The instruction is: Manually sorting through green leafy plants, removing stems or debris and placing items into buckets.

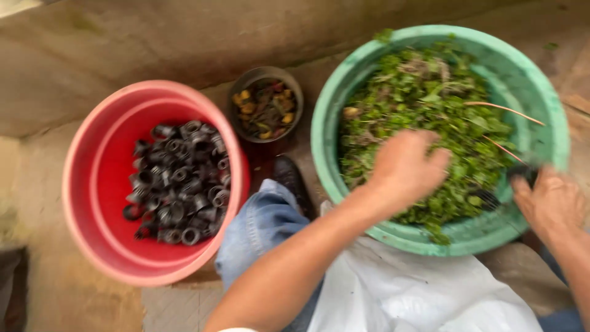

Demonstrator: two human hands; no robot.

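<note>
A big green basin (541, 92) at the upper right holds a heap of chopped green leaves (424, 104). My left hand (405, 169) reaches into the basin from below, palm down on the leaves, its fingers curled among them. My right hand (553, 203) rests at the basin's lower right rim, closed on a dark handle (519, 173) that sticks into the leaves; what tool it belongs to is blurred. Two thin reddish stems (504, 109) poke out of the heap toward the right.
A red basin (92, 184) at the left holds several small dark ring-shaped pieces (181, 181). Between the basins stands a small dark bowl (265, 110) with yellow and brown scraps. My blue-jeaned knee (261, 224), dark shoe (292, 178) and a white cloth (399, 289) lie below.
</note>
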